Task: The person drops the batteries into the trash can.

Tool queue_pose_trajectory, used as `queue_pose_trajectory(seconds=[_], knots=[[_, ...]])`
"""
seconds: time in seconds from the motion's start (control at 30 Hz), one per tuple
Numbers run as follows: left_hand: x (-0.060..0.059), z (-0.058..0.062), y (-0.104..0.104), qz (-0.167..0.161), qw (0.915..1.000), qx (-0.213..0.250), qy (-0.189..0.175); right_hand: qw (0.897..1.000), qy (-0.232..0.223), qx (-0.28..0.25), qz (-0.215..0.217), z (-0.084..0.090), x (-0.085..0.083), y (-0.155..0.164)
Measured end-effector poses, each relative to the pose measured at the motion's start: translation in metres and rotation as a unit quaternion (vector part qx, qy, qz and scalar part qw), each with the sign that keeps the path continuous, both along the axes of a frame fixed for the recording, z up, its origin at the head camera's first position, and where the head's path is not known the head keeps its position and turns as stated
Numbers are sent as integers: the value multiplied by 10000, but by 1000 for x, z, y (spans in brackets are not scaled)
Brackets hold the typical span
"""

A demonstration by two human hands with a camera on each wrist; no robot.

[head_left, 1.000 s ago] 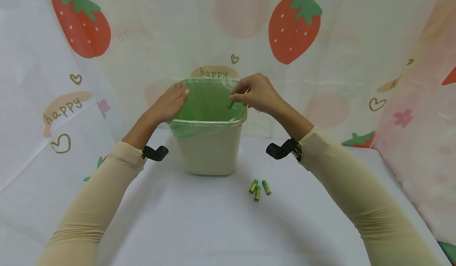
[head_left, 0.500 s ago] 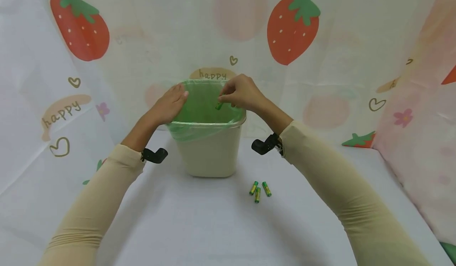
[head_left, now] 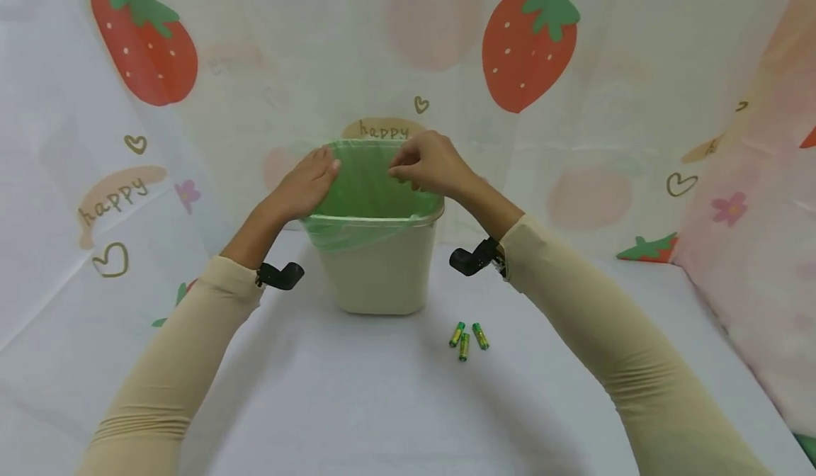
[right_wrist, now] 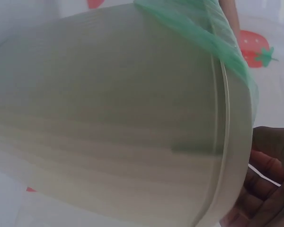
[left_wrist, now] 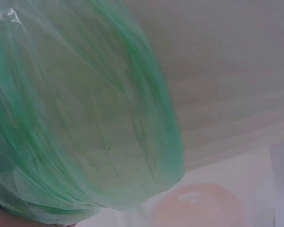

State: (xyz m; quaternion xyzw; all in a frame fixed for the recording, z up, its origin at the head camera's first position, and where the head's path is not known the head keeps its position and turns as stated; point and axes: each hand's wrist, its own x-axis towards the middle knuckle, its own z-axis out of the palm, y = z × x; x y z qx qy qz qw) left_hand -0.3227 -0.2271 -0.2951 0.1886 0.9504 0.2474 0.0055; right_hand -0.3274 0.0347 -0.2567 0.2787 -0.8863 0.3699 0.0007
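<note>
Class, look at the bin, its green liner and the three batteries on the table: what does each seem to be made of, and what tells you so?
Bin: probably hard plastic, beige, matt, with a moulded rim.
Liner: thin plastic film, translucent green, crinkled and glossy.
Batteries: likely metal cells in shiny green and yellow wrap; too small to be sure.

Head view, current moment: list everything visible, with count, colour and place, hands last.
Bin: one, beige, centre of table.
Bin liner: one, green, folded over the bin's rim.
Batteries: three, green and yellow, on the table in front of the bin, to its right.
Table cover: one, white.
Backdrop cloth: strawberry print, behind the bin.
Left hand: resting on the bin's left rim.
Right hand: above the bin's opening, fingertips pinched, no battery visible in them.
</note>
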Motion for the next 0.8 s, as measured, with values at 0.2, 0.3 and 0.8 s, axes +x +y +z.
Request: queue_pose_trajectory(seconds=[0.2, 0.3, 0.8], knots=[[0, 0, -2, 15, 10000, -22, 9, 9998, 110, -172, -71, 0, 5, 15], [0, 0, -3, 7, 10000, -28, 26, 9995, 180, -228, -83, 0, 9, 25], [2, 2, -1, 41, 10000, -12, 7, 9988, 67, -330, -365, -11, 41, 71]])
